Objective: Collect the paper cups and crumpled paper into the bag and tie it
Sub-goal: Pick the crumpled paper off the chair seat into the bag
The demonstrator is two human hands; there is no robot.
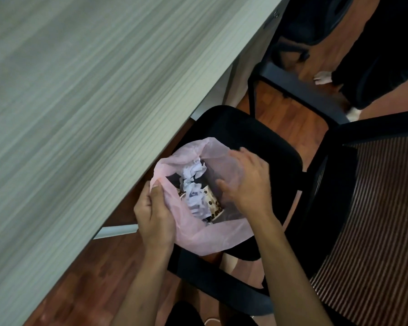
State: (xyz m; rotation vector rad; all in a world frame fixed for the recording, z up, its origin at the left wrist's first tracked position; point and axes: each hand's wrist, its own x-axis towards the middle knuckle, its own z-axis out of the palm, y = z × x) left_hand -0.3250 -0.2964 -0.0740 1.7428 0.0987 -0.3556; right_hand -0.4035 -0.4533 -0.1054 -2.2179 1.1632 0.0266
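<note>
The left hand (154, 215) pinches the near-left rim of the pink bag (198, 234), thumb over the thin plastic and fingers curled beneath. The right hand (245, 182) is at the bag's right side with fingers spread and loosely bent against the film; motion blur smears it, so I cannot tell whether it grips the plastic or only touches it. Between the hands the bag's mouth gapes. Inside lie crumpled paper (193, 182), white with bluish marks, and a paper cup (213, 204) with brown dots, tipped on its side beside the paper. The bag sits on the black seat of a chair (257, 142), tucked close under the slanting edge of the pale wood-grain worktop (104, 78). That edge crowds the bag's left rim; to the right the seat lies open up to the striped chair back (368, 231). Red-brown floor (85, 278) shows below. The bag's bottom is hidden by its own folds, and dark shapes at upper right are too dim to make out.
</note>
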